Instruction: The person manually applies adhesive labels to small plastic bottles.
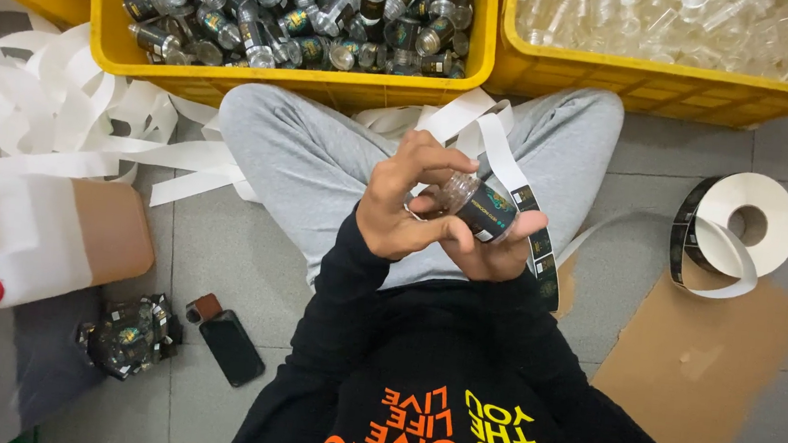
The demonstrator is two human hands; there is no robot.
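A small clear bottle point(476, 205) with a dark label is held above the lap, between both hands, in front of the grey-trousered knees. It is gripped by the left hand point(402, 208), whose fingers are curled closed around its neck end, and it is supported from below by the right hand point(498, 250), whose fingers are closed against its labelled body. A strip of white backing tape carrying dark labels point(531, 229) is draped over the right hand and is seen running down past the wrist. Further right, a roll of labels point(740, 233) is laid on a piece of brown cardboard point(705, 363) on the floor. Just beyond the knees, a yellow crate point(283, 79) is filled with bottles already labelled, and beside it a second yellow crate point(672, 84) is filled with clear, unlabelled bottles. Loose white backing tape point(52, 116) is piled on the floor to the left, near a white jug point(31, 237) with a red cap. A dark phone point(231, 345) is laid on the tiles close to the left knee.
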